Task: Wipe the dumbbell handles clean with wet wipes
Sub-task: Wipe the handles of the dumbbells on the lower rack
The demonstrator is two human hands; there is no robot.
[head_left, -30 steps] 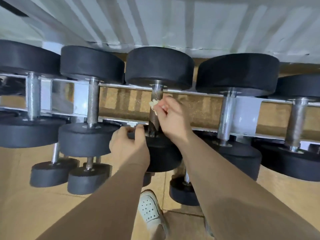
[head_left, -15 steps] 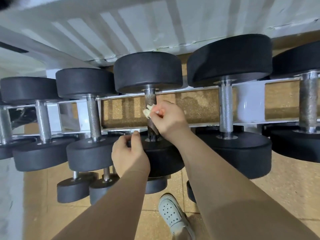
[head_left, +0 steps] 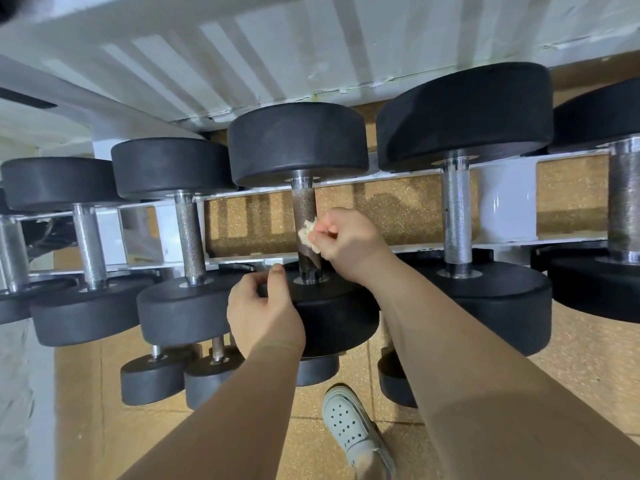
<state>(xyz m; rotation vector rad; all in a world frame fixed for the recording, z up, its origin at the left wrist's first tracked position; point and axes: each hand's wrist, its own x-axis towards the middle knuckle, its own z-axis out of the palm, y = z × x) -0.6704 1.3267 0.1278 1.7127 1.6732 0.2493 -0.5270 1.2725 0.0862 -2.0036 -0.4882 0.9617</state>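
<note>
While R hand (head_left: 346,242) pinches the limp wipe (head_left: 307,235) on the knurled handle (head_left: 302,209), L hand (head_left: 265,315) grips the dumbbell (head_left: 332,317) by its near head; prob heavy, grippy steel

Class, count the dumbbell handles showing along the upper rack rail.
6 handles, left to right: edge handle, second handle, third handle, wiped handle at the right hand, fifth handle, sixth handle. More may lie off-frame.

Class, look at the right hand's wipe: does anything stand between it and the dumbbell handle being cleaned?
Nothing visible does. The right hand pinches the wipe against the handle; the left hand grips the near weight head.
</note>
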